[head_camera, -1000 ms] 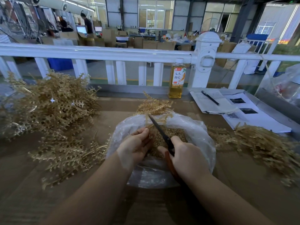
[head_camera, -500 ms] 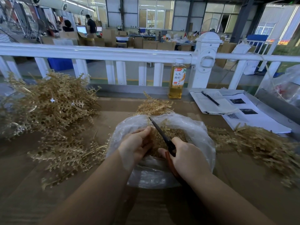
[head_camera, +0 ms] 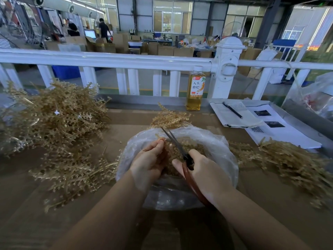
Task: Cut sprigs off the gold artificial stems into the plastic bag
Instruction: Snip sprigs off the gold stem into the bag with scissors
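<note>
In the head view, the only one, the plastic bag [head_camera: 223,150] sat open on the brown table [head_camera: 270,204] directly in front of the person, its mouth spread wide under both hands, presumably so that whatever the blades cut would drop straight in; a layer of gold cut sprigs [head_camera: 196,147] already lay inside it. The left hand [head_camera: 149,161] was over the bag with its fingers pinched together on a short gold stem [head_camera: 160,138], holding the tip up toward the blades. The right hand [head_camera: 203,172] was wrapped around the reddish handles of the scissors [head_camera: 177,144], fingers closed on the loops, with the two blades slightly apart and angled up and away over the bag just beside the pinched stem, which reads as a cut about to be made or just finished. One large heap of gold stems [head_camera: 54,120] lay to the left within easy reach, likely the uncut supply, a second heap [head_camera: 292,159] lay to the right, and one small cluster [head_camera: 169,118] rested just behind the bag. By count there were one bag, one pair of scissors, three gold piles, one bottle [head_camera: 195,89] of amber liquid standing by the white railing [head_camera: 126,60], one pen [head_camera: 232,110] on an open notebook [head_camera: 234,116], and two visible printed sheets [head_camera: 281,130] beside it.
</note>
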`<action>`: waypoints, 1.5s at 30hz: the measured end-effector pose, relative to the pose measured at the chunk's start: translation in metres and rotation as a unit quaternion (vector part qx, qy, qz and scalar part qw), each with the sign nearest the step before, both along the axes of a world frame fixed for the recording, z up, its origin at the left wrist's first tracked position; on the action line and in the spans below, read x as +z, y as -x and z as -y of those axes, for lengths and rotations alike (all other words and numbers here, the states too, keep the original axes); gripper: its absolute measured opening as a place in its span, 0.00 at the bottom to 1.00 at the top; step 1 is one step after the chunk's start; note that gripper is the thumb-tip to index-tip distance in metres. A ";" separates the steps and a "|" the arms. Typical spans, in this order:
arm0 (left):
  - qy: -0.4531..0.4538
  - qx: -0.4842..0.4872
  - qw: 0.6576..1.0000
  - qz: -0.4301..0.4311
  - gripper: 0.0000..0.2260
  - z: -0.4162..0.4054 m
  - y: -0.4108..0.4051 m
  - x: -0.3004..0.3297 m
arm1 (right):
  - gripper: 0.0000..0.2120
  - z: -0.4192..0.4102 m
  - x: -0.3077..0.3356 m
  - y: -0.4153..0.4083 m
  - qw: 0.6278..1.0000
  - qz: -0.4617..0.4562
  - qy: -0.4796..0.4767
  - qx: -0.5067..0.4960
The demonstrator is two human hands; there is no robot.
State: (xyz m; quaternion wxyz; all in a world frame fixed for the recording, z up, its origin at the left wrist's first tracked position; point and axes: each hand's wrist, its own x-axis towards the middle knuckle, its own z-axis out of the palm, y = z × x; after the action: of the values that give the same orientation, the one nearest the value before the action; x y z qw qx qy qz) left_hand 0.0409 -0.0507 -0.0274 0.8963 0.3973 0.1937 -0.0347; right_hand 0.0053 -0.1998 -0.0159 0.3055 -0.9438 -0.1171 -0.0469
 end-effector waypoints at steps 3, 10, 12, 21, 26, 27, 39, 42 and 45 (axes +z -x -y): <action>0.002 0.009 1.000 -0.010 0.07 -0.001 -0.001 0.001 | 0.17 0.000 0.003 0.001 1.000 -0.003 0.007 0.016; 0.004 0.012 1.000 -0.010 0.06 -0.001 -0.001 -0.001 | 0.18 0.002 -0.001 0.002 0.996 0.029 0.079 0.032; -0.002 0.009 1.000 -0.010 0.06 0.000 -0.001 -0.001 | 0.19 0.004 -0.001 0.001 0.994 0.048 0.091 0.037; -0.027 -0.011 0.999 -0.017 0.11 0.002 0.002 0.004 | 0.18 0.004 -0.003 0.000 0.989 0.068 0.126 0.033; -0.031 -0.029 0.999 -0.019 0.09 0.001 0.004 0.005 | 0.17 -0.001 -0.003 0.000 0.987 0.083 0.132 0.032; -0.030 -0.032 0.999 -0.018 0.09 0.001 0.003 0.004 | 0.17 -0.002 -0.003 0.000 0.987 0.085 0.131 0.035; -0.026 -0.049 0.998 -0.030 0.09 -0.002 0.000 0.002 | 0.16 -0.005 -0.009 -0.006 0.975 0.129 0.176 0.044; -0.041 -0.048 0.997 -0.045 0.08 -0.003 -0.001 0.002 | 0.17 -0.004 -0.010 -0.007 0.975 0.131 0.175 0.036; -0.056 -0.044 0.997 -0.043 0.08 -0.001 -0.002 0.003 | 0.18 -0.003 -0.011 -0.006 0.976 0.135 0.168 0.033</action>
State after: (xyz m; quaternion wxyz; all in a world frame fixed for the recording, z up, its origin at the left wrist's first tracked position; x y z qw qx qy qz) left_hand 0.0425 -0.0497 -0.0243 0.8613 0.4528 0.2163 -0.0801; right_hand 0.0110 -0.1967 -0.0271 0.1250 -0.9623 -0.1944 -0.1433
